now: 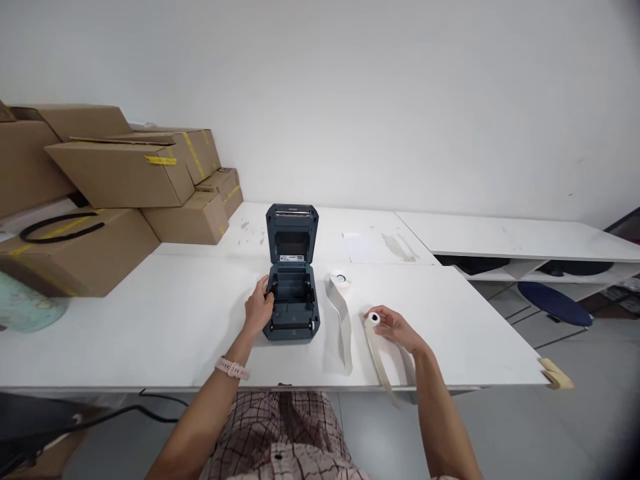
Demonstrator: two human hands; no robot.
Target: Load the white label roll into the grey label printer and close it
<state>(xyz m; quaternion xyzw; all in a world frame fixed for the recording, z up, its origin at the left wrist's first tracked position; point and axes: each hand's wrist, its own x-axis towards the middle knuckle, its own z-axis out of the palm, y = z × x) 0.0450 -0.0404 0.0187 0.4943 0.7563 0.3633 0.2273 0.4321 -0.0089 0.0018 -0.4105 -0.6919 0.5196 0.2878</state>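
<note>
A dark label printer (293, 312) stands on the white table with its lid raised and its roll bay bare. My left hand (259, 307) grips the printer's left side, thumb over the inner edge, fingers against the outside. Further right, my right hand (395, 327) has its fingers closed round a small paper label roll (373, 319), its loose strip hanging down past the table's front edge. Between printer and right hand lies a larger label roll (340, 280), its unwound strip trailing toward me.
Stacked cardboard boxes (125, 173) fill the back left, with a black loop (63, 230) on one. A sheet of paper (361, 247) lies behind the rolls. The white table (200, 347) ends close to my body; a blue stool (555, 303) stands at the right.
</note>
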